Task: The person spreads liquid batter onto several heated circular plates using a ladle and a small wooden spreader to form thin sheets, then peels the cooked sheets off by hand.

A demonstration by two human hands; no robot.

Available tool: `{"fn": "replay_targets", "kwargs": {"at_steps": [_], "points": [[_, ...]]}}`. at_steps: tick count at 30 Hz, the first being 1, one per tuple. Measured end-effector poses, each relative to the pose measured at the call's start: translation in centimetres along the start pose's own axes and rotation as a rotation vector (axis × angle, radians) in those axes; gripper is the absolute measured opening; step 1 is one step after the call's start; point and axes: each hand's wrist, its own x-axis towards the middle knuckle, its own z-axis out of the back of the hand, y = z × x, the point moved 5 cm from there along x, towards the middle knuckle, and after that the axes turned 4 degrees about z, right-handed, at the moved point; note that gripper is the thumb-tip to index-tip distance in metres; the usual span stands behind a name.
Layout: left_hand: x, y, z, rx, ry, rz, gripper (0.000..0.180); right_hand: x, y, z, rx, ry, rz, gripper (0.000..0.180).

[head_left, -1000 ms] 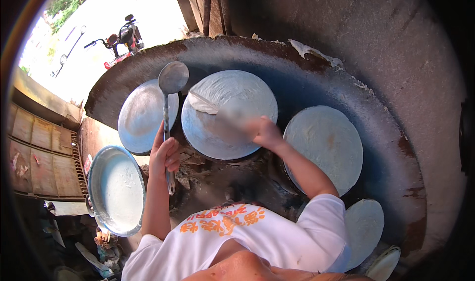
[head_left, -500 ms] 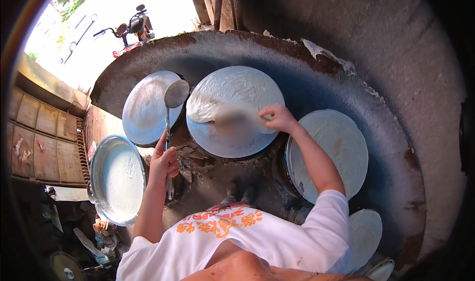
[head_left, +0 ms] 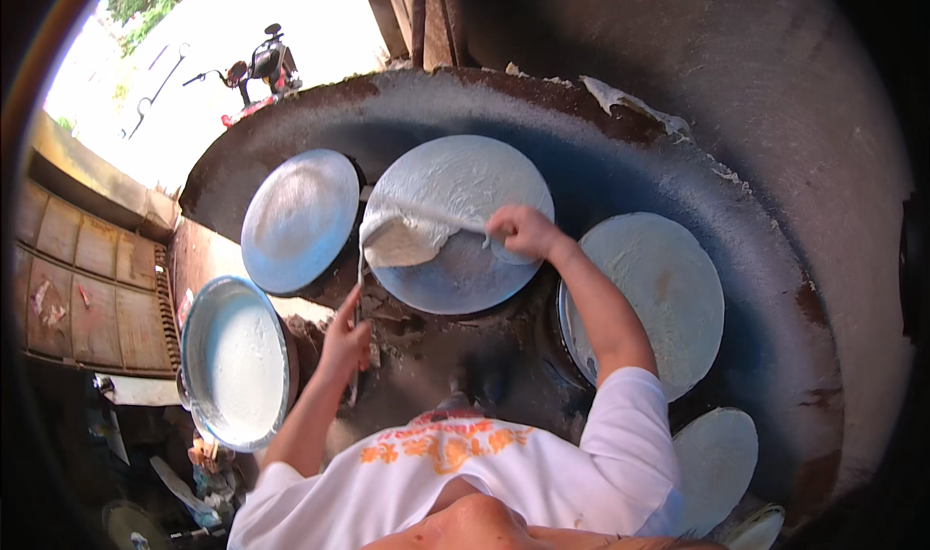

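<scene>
My left hand (head_left: 347, 342) is closed round the long handle of a ladle (head_left: 359, 288), which points up at the left rim of the middle round griddle (head_left: 455, 293). The ladle's bowl is hard to tell from the batter there. Pale, wet batter (head_left: 475, 172) covers the far part of this griddle, while its near part shows bluish bare metal. Over the griddle's right side my right hand (head_left: 523, 232) is closed on a thin pale bar (head_left: 441, 219), smeared by motion, that reaches left across the batter. A tan, thicker patch (head_left: 402, 244) lies just under the bar.
Another round griddle (head_left: 300, 220) stands at the left, a batter-coated one (head_left: 649, 298) at the right. A wide basin of white batter (head_left: 232, 356) is at lower left, a further pale disc (head_left: 715, 463) at lower right. A curved rough wall (head_left: 620, 133) rings them; outside stands a scooter (head_left: 266, 65).
The ladle has swung right from the left griddle to the middle one's rim. My right hand has shifted slightly left, and batter covers more of the griddle's far right.
</scene>
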Motion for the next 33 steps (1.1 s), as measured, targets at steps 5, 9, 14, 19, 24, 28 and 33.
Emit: {"fn": "replay_targets", "kwargs": {"at_steps": [5, 9, 14, 19, 24, 28, 33], "points": [[-2.9, 1.4, -1.2, 0.004, 0.159, 0.069, 0.069, -8.4, 3.4, 1.7, 0.056, -0.027, -0.146, 0.03], [-2.2, 2.1, -2.4, 0.082, 0.206, -0.027, 0.067, -8.8, 4.2, -1.9, -0.551, -0.405, 0.07, 0.031], [-4.3, 1.9, 2.2, -0.015, 0.385, -0.019, 0.065, -14.2, 11.6, -11.9, -0.623, -0.412, -0.006, 0.032], [-5.4, -7.2, 8.2, -0.422, 0.458, -0.192, 0.058, -3.9, 13.7, -23.3, 0.51, -0.878, -0.337, 0.021], [-4.0, -8.2, 15.6, -1.279, 1.242, 0.079, 0.043, 10.9, 7.5, -36.6, 0.849, -1.103, -0.38, 0.02], [-3.7, -5.5, 19.6, -1.205, 1.179, 0.122, 0.045, 6.5, 9.2, -40.0, 0.901, -1.278, -0.388, 0.022], [-4.1, -5.4, 22.4, -1.087, 1.034, 0.071, 0.056, 3.2, 11.6, -38.3, 0.893, -1.476, -0.476, 0.03]]}}
